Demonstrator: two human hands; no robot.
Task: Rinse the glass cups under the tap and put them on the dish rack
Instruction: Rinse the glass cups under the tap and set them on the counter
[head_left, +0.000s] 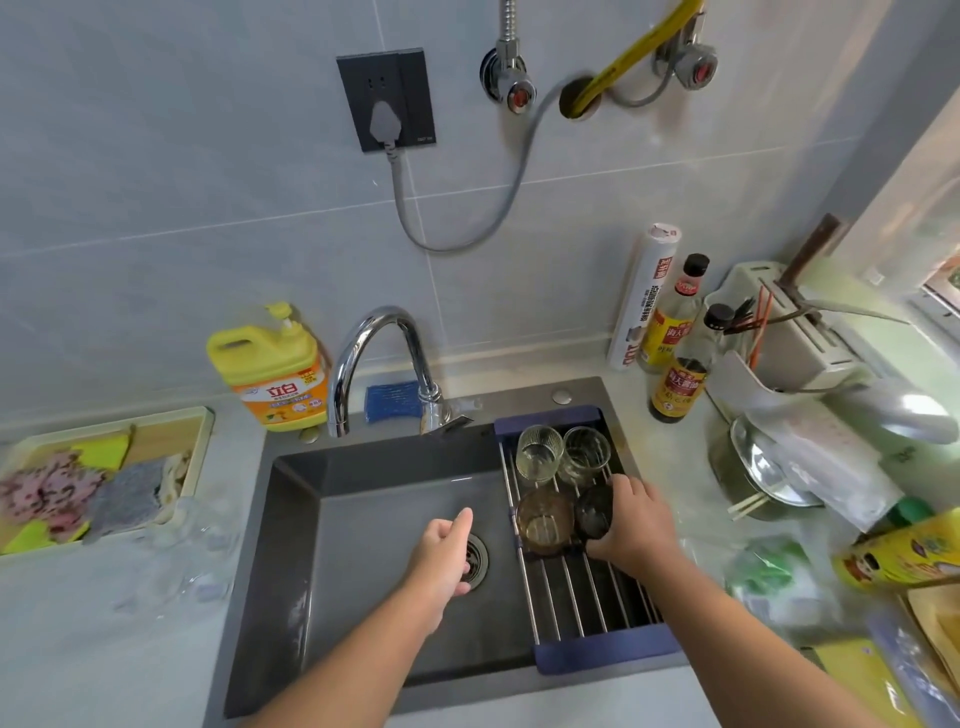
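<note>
Right hand (636, 525): fingers curled round dark smoky glass cup (595, 512), tilted over steel-rod dish rack (587, 608), just beside amber glass cup (543, 522). Left hand (444, 556): fingers relaxed, holding nothing, above dark grey sink (363, 519).

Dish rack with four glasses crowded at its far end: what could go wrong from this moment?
1. The dark glass, gripped by the right hand, is right beside the amber glass; the two could knock together and chip.
2. The dish rack is only spaced rods spanning the sink; a glass set down off-level may tip, possibly over the edge into the basin.
</note>
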